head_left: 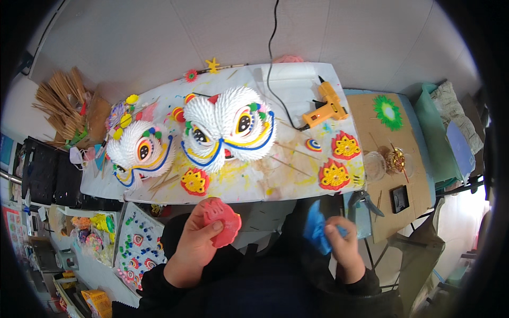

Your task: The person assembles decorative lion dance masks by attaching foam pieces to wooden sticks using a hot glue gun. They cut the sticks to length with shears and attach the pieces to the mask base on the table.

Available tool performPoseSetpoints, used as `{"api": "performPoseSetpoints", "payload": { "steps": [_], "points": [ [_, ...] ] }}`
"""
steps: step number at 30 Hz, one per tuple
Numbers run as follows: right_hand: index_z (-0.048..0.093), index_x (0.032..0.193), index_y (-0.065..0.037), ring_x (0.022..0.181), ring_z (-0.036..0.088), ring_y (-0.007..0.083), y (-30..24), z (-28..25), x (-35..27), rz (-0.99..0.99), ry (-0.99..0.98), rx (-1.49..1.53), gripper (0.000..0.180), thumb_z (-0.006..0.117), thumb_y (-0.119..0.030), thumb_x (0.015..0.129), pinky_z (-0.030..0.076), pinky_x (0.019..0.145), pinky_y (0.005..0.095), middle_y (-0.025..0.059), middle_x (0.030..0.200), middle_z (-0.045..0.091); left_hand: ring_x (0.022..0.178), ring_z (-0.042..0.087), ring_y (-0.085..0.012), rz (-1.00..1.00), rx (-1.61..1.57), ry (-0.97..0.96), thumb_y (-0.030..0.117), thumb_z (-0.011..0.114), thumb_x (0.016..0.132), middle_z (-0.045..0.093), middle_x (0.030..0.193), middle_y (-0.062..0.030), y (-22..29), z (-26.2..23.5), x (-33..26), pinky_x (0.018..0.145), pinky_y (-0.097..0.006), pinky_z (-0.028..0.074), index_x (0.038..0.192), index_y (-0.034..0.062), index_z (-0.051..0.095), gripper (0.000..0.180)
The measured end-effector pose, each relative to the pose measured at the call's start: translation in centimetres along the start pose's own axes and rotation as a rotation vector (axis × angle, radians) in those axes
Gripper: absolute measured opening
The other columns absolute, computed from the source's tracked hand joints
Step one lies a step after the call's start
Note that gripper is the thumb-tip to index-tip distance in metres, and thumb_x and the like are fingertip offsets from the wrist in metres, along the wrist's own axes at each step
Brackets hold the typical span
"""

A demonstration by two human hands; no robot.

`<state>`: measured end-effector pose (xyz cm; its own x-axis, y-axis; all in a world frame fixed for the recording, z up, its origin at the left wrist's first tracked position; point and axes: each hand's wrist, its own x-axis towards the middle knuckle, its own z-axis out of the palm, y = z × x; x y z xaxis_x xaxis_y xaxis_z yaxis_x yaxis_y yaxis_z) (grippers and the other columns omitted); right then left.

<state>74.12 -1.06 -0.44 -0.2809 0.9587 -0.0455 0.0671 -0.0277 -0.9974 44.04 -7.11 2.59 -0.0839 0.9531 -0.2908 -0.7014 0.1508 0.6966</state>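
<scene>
My left hand pinches a flat pinkish-red piece with a scalloped edge, thumb on its near face. In my right hand is a crumpled, thin blue sheet, partly smeared by motion. Both hands are held over my lap, just in front of the table's near edge and apart from each other. Beyond them stand a large white lion-head mask and a second white lion-head mask to its left. A red flame-shaped piece with a yellow pattern lies near my left hand.
On the paper-covered table, an orange glue gun trails a black cord. More red-and-yellow flame pieces lie at its right. Cardboard holds pliers and a black dish. A tray of small coloured parts stands left.
</scene>
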Motion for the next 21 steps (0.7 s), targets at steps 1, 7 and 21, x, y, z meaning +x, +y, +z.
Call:
{"api": "performPoseSetpoints", "payload": {
  "steps": [1, 7, 21],
  "points": [
    [0.060, 0.080, 0.002, 0.069, 0.054, 0.0102, -0.2, -1.3, 0.4, -0.061, 0.109, -0.043, 0.013, 0.062, -0.010, 0.087, 0.043, 0.064, 0.0243, 0.0035, 0.076, 0.062, 0.099, 0.061, -0.0262, 0.007, 0.029, -0.014, 0.000, 0.063, 0.082, 0.059, 0.109, -0.0090, 0.2, 0.1, 0.4, 0.079, -0.038, 0.053, 0.119, 0.0054, 0.050, 0.040],
    [0.061, 0.079, -0.001, 0.063, 0.044, 0.0029, -1.0, -9.8, 4.9, -0.021, 0.526, -0.274, 0.018, 0.066, -0.016, 0.087, 0.035, 0.055, 0.0204, -0.0039, 0.067, 0.052, 0.111, 0.056, -0.0238, -0.082, 0.067, 0.100, -0.006, 0.056, 0.080, 0.056, 0.117, -0.0094, -0.3, 1.0, 1.8, 0.092, -0.037, 0.047, 0.121, 0.0015, 0.047, 0.043],
    [0.055, 0.122, -0.002, 0.075, 0.058, 0.0204, 3.6, -16.9, 23.4, -0.214, 0.528, -0.868, 0.046, 0.066, -0.028, 0.086, 0.047, 0.066, 0.0318, 0.0127, 0.117, 0.056, 0.109, 0.056, -0.0194, -0.075, 0.238, -0.053, -0.008, 0.062, 0.079, 0.056, 0.116, -0.0093, -2.0, 1.1, 3.6, 0.096, -0.036, 0.044, 0.115, 0.0038, 0.048, 0.041]
  ]
}}
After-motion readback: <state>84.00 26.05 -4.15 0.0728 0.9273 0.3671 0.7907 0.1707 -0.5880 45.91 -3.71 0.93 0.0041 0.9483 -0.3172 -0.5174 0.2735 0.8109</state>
